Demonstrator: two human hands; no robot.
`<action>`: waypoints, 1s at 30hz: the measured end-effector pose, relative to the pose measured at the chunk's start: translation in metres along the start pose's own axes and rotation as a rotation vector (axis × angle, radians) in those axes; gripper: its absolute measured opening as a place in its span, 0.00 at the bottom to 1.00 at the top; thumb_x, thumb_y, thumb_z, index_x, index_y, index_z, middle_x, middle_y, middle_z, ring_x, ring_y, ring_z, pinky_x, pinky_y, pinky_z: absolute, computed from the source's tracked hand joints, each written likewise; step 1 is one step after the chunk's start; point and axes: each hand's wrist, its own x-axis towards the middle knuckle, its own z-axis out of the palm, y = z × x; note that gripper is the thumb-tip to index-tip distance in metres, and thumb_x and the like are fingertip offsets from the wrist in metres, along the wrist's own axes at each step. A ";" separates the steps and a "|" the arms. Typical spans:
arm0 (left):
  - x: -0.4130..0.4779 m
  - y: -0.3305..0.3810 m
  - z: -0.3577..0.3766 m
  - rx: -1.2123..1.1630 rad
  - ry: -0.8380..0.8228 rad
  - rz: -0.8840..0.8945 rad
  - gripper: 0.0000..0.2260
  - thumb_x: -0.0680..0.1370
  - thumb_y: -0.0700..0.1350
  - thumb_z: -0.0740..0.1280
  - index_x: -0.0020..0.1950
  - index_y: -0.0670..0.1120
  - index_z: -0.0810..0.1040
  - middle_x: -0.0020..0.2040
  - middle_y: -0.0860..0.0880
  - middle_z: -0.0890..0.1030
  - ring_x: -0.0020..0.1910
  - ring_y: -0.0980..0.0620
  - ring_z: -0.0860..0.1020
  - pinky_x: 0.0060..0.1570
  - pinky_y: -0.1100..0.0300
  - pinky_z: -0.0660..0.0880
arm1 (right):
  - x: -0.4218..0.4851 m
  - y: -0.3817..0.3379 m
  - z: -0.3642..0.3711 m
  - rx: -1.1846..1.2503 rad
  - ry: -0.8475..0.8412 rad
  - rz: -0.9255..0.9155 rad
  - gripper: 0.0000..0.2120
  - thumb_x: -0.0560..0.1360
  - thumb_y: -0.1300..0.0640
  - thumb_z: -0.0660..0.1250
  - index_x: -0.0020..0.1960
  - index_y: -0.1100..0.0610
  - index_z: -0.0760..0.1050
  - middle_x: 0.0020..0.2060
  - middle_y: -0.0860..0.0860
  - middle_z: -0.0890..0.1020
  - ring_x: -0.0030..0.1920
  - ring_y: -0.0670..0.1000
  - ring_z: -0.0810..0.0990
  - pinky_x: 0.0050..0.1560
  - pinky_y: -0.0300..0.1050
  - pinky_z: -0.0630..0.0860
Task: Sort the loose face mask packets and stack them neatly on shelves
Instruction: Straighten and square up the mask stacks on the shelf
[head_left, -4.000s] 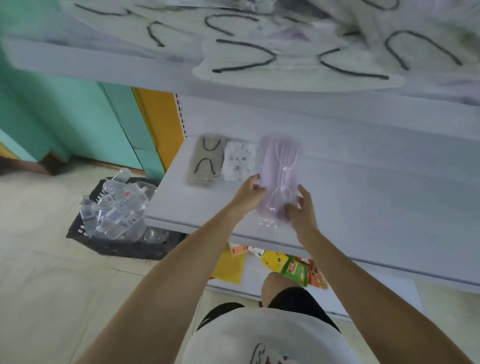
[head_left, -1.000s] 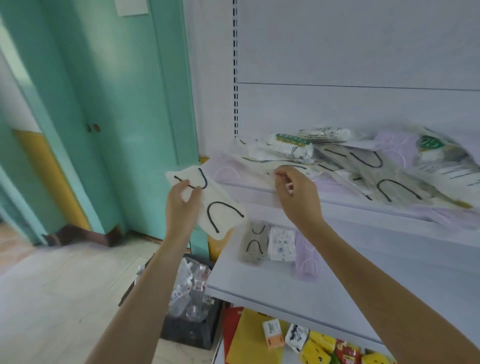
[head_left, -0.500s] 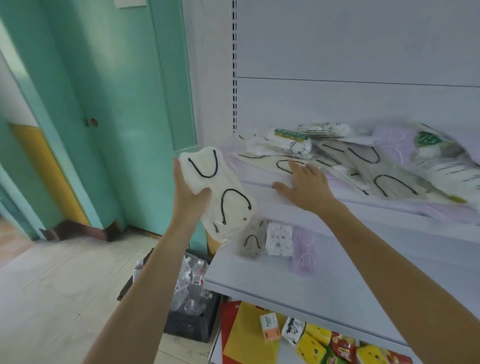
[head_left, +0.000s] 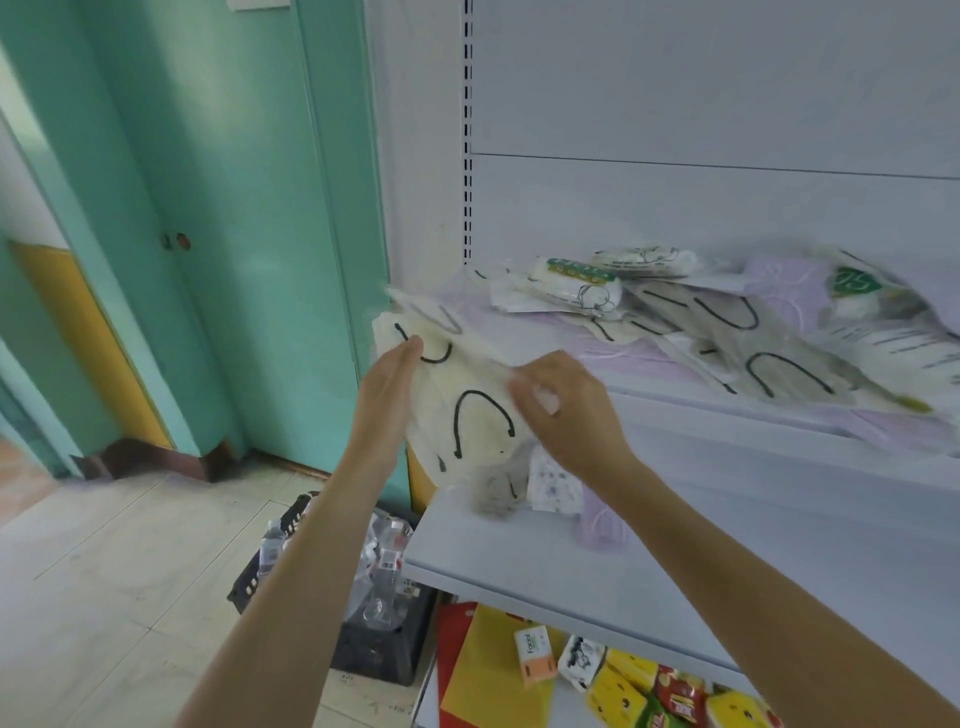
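Observation:
My left hand (head_left: 389, 387) holds a cream mask packet (head_left: 467, 415) with black ear loops, in front of the upper shelf's left end. My right hand (head_left: 563, 408) pinches the right edge of that packet, or of a second cream packet against it. A loose heap of mask packets (head_left: 727, 332) covers the upper shelf (head_left: 727, 415). On the lower shelf (head_left: 519, 551) lie three sorted piles side by side: grey packets (head_left: 493, 491), white patterned packets (head_left: 553, 486) and lilac packets (head_left: 600, 525), partly hidden by my right forearm.
A black crate of clear plastic bottles (head_left: 379, 566) stands on the tiled floor left of the shelving. Yellow and red snack packs (head_left: 623, 686) fill the bottom shelf. A teal door (head_left: 234, 208) and wall stand to the left.
Four seconds ago both hands were laying a lilac packet on the lower shelf. Since then my left hand took a cream packet from the heap, and my right hand has now come to it.

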 end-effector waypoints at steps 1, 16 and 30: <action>-0.002 0.001 0.003 -0.011 -0.036 0.025 0.11 0.76 0.56 0.65 0.53 0.53 0.79 0.54 0.54 0.81 0.54 0.54 0.78 0.56 0.57 0.72 | -0.005 -0.006 0.005 -0.001 -0.106 -0.055 0.10 0.77 0.55 0.64 0.53 0.59 0.81 0.49 0.52 0.78 0.49 0.50 0.77 0.50 0.39 0.70; 0.007 0.012 0.014 0.050 -0.070 0.133 0.44 0.74 0.32 0.66 0.77 0.56 0.42 0.68 0.45 0.72 0.63 0.47 0.75 0.64 0.43 0.70 | 0.011 0.100 -0.090 -0.625 -0.084 0.404 0.17 0.79 0.49 0.56 0.64 0.52 0.73 0.67 0.54 0.70 0.70 0.56 0.62 0.70 0.49 0.54; -0.001 0.024 0.113 0.180 -0.365 0.246 0.30 0.75 0.37 0.68 0.73 0.54 0.63 0.70 0.59 0.65 0.70 0.62 0.63 0.66 0.67 0.60 | -0.021 0.096 -0.131 -0.265 -0.148 0.197 0.15 0.78 0.54 0.63 0.64 0.54 0.73 0.63 0.46 0.73 0.64 0.46 0.71 0.57 0.23 0.62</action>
